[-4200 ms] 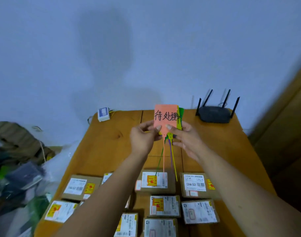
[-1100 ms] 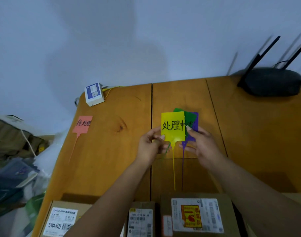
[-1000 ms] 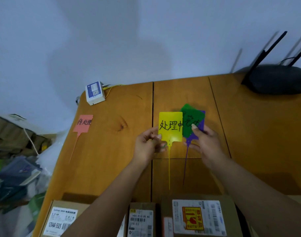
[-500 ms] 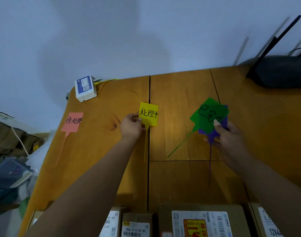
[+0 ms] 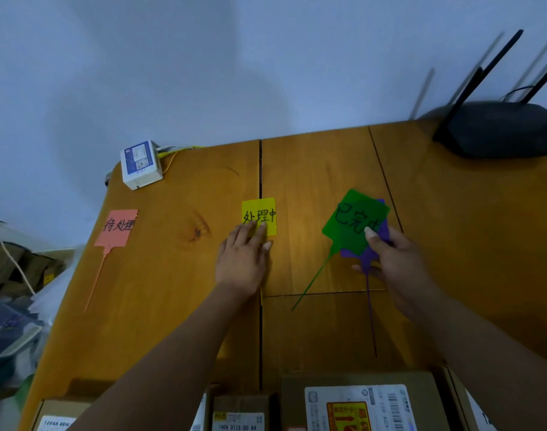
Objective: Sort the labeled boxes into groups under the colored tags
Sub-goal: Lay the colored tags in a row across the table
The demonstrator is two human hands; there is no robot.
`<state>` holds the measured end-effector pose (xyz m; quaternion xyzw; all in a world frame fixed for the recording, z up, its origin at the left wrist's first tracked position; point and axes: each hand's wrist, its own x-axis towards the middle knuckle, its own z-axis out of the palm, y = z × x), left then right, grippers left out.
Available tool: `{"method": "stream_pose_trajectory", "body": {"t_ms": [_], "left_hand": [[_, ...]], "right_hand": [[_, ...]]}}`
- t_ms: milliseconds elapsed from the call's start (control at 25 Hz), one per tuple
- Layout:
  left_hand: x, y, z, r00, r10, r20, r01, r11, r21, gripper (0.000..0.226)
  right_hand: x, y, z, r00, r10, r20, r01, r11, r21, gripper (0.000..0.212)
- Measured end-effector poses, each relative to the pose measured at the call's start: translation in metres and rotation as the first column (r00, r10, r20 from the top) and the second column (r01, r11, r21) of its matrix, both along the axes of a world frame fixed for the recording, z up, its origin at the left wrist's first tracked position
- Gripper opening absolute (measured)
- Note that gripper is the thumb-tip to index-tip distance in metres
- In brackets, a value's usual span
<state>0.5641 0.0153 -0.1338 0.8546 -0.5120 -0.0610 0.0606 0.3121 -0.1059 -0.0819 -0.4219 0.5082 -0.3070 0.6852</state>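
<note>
Both arms are bare all the way to the picture's lower edge. The left hand (image 5: pixel 242 262) and right hand (image 5: pixel 396 262) are bare as well. The left forearm (image 5: pixel 179 353) looks smooth and slender. The right forearm (image 5: pixel 484 353) fills more of the picture and looks broader. The right thumbnail (image 5: pixel 369 234) is short, pale and rounded. A left nail (image 5: pixel 267 245) is trimmed short too.

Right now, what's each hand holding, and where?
Right hand pinches the green tag and purple tag together by their heads' right edge. Left hand holds nothing; straight fingers press the yellow tag.
</note>
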Motion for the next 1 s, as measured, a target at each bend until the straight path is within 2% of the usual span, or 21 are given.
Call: {"method": "stream_pose_trajectory", "body": {"t_ms": [120, 200, 280, 320, 360, 400, 480, 520, 560, 720, 840, 920, 960, 1000], "left_hand": [[-0.004, 0.0, 0.002, 1.0, 0.008, 0.002, -0.008, 1.0, 0.015, 0.057], [-0.003, 0.003, 0.011, 0.999, 0.018, -0.027, -0.018, 0.999, -0.036, 0.057], [-0.007, 0.005, 0.024, 0.998, 0.018, -0.052, -0.026, 0.987, -0.159, 0.053], [-0.012, 0.004, 0.031, 0.994, 0.011, -0.109, -0.038, 0.967, -0.253, 0.048], [-0.021, 0.0, 0.041, 0.972, -0.003, -0.234, -0.082, 0.933, -0.351, 0.042], [-0.033, -0.006, 0.053, 0.907, -0.022, -0.42, -0.17, 0.894, -0.414, 0.035], [-0.065, -0.023, 0.083, 0.626, -0.076, -0.776, -0.361, 0.854, -0.375, 0.024], [-0.08, -0.032, 0.096, 0.497, -0.088, -0.863, -0.4, 0.86, -0.318, 0.019], [-0.094, -0.04, 0.106, 0.42, -0.092, -0.903, -0.403, 0.872, -0.277, 0.015], [-0.146, -0.064, 0.122, 0.257, -0.101, -0.961, -0.428, 0.88, -0.207, 0.018], [-0.187, -0.085, 0.116, 0.03, -0.059, -0.998, -0.528, 0.846, -0.065, 0.022], [-0.209, -0.101, 0.102, -0.116, -0.028, -0.993, -0.607, 0.793, 0.048, 0.02], [-0.217, -0.108, 0.094, -0.14, -0.012, -0.99, -0.636, 0.767, 0.081, 0.019], [-0.224, -0.114, 0.085, -0.125, 0.012, -0.992, -0.655, 0.75, 0.091, 0.018]], "right_hand": [[0.0, 0.003, 0.007, 0.999, 0.032, -0.004, -0.032, 0.999, -0.005, 0.013], [0.0, 0.004, 0.012, 0.999, 0.041, 0.006, -0.041, 0.999, -0.011, 0.013], [-0.001, 0.005, 0.021, 0.999, 0.044, 0.026, -0.043, 0.999, -0.025, 0.014], [-0.003, 0.006, 0.026, 0.998, 0.05, 0.038, -0.048, 0.998, -0.033, 0.014], [-0.006, 0.006, 0.031, 0.997, 0.057, 0.044, -0.055, 0.997, -0.045, 0.016], [-0.01, 0.007, 0.036, 0.997, 0.066, 0.044, -0.064, 0.996, -0.062, 0.019], [-0.02, 0.004, 0.05, 0.994, 0.093, 0.057, -0.087, 0.991, -0.104, 0.025], [-0.026, 0.003, 0.056, 0.992, 0.112, 0.063, -0.104, 0.988, -0.115, 0.028], [-0.033, 0.001, 0.061, 0.989, 0.13, 0.068, -0.121, 0.985, -0.122, 0.03], [-0.069, -0.012, 0.074, 0.99, 0.12, 0.074, -0.11, 0.985, -0.129, 0.026], [-0.117, -0.03, 0.077, 0.993, 0.006, 0.119, 0.005, 0.996, -0.093, 0.011], [-0.155, -0.042, 0.073, 0.99, -0.062, 0.129, 0.07, 0.996, -0.059, 0.011], [-0.171, -0.047, 0.068, 0.991, -0.068, 0.111, 0.074, 0.996, -0.052, 0.012], [-0.185, -0.05, 0.064, 0.993, -0.078, 0.087, 0.081, 0.996, -0.04, 0.013]]}}
